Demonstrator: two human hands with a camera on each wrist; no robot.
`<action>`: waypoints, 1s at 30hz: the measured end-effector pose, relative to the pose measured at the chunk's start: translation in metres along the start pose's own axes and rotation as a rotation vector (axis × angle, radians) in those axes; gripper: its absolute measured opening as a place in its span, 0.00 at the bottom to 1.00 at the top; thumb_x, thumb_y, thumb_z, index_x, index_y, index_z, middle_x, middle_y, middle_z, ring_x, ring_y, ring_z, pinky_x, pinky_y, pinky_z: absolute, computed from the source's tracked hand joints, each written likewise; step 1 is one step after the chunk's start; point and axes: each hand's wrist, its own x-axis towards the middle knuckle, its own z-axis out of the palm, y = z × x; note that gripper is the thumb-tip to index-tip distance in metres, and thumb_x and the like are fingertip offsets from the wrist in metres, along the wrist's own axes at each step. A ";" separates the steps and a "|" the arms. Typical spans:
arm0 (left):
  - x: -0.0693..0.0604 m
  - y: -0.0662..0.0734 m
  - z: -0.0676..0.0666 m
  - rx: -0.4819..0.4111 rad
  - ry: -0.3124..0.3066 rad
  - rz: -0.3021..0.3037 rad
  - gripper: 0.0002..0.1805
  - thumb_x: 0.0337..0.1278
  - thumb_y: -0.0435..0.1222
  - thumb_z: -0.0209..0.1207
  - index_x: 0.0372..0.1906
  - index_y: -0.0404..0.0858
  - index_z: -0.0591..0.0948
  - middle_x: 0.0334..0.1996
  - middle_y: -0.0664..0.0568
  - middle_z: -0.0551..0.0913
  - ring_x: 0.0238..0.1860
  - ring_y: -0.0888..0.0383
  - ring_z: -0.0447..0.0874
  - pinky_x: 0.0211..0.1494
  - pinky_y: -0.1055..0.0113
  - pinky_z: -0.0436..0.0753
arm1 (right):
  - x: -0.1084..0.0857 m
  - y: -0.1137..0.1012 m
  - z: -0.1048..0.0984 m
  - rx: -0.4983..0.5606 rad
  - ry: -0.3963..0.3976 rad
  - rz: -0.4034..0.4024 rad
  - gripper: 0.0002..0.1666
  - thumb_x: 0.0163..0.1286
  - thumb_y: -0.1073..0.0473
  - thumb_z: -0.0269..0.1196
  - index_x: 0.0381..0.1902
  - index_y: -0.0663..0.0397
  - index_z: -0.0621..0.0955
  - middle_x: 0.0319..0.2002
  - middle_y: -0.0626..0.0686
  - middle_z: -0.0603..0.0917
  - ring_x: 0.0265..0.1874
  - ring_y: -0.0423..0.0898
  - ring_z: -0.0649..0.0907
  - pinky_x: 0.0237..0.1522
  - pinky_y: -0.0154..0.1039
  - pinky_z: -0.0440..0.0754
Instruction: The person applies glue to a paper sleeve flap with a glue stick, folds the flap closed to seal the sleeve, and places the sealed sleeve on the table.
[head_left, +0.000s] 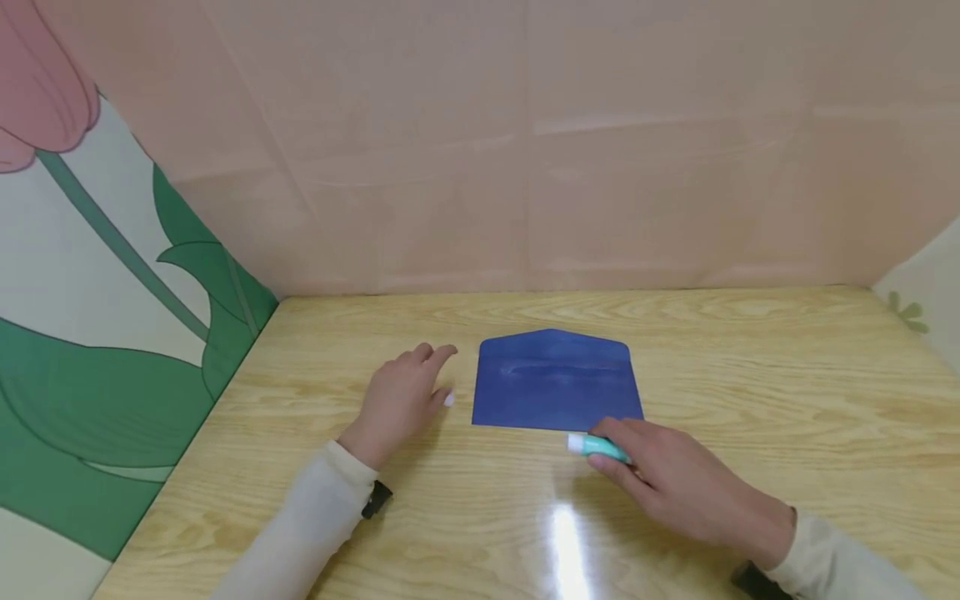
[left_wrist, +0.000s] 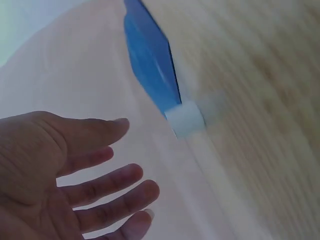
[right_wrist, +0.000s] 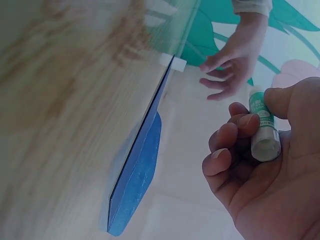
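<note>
We see, nearest, the right hand (head_left: 678, 483) pinching a teal glue stick (head_left: 606, 450) between thumb and fingers, its pale end pointing leftward, likely to leave that end free. A little farther off, the left hand (head_left: 397, 400) is wide, fingers apart, holding nothing; just beside its thumb sits a white cap (left_wrist: 185, 120), perhaps for easy reach. Between the hands and slightly beyond lies the blue envelope (head_left: 555, 400), flap laid open away from them, probably to expose its inside.
</note>
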 end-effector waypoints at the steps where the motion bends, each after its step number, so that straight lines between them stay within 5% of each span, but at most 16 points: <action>1: -0.001 0.004 0.000 0.029 0.027 0.034 0.29 0.55 0.42 0.71 0.62 0.44 0.77 0.41 0.50 0.83 0.32 0.54 0.83 0.30 0.62 0.81 | 0.000 0.000 0.000 -0.001 -0.003 0.004 0.08 0.72 0.55 0.63 0.42 0.35 0.74 0.24 0.30 0.64 0.23 0.26 0.65 0.26 0.25 0.65; 7: -0.011 0.033 0.002 0.115 0.099 0.207 0.20 0.59 0.45 0.67 0.53 0.42 0.81 0.42 0.51 0.84 0.37 0.54 0.85 0.37 0.61 0.85 | -0.003 0.000 0.002 -0.005 -0.013 0.026 0.07 0.72 0.54 0.62 0.42 0.35 0.74 0.25 0.31 0.64 0.23 0.27 0.65 0.25 0.25 0.65; 13: -0.021 0.057 0.006 0.168 0.188 0.383 0.09 0.63 0.44 0.62 0.43 0.45 0.81 0.37 0.56 0.81 0.35 0.57 0.80 0.37 0.65 0.77 | -0.001 -0.001 0.001 -0.006 -0.002 0.022 0.07 0.72 0.54 0.63 0.42 0.36 0.75 0.26 0.31 0.65 0.23 0.27 0.66 0.26 0.25 0.66; 23: -0.029 0.082 0.004 0.167 0.335 0.509 0.15 0.66 0.52 0.58 0.41 0.45 0.83 0.36 0.58 0.84 0.36 0.60 0.81 0.40 0.66 0.79 | 0.000 -0.001 -0.001 -0.022 -0.007 0.035 0.07 0.72 0.53 0.63 0.44 0.36 0.76 0.27 0.32 0.68 0.25 0.27 0.67 0.26 0.25 0.66; 30: -0.030 0.086 0.002 -0.049 0.347 0.498 0.24 0.63 0.57 0.60 0.51 0.42 0.82 0.40 0.57 0.85 0.39 0.61 0.83 0.40 0.69 0.81 | -0.001 -0.005 0.000 -0.043 0.000 -0.001 0.10 0.69 0.53 0.66 0.45 0.36 0.76 0.30 0.32 0.70 0.27 0.27 0.69 0.28 0.27 0.69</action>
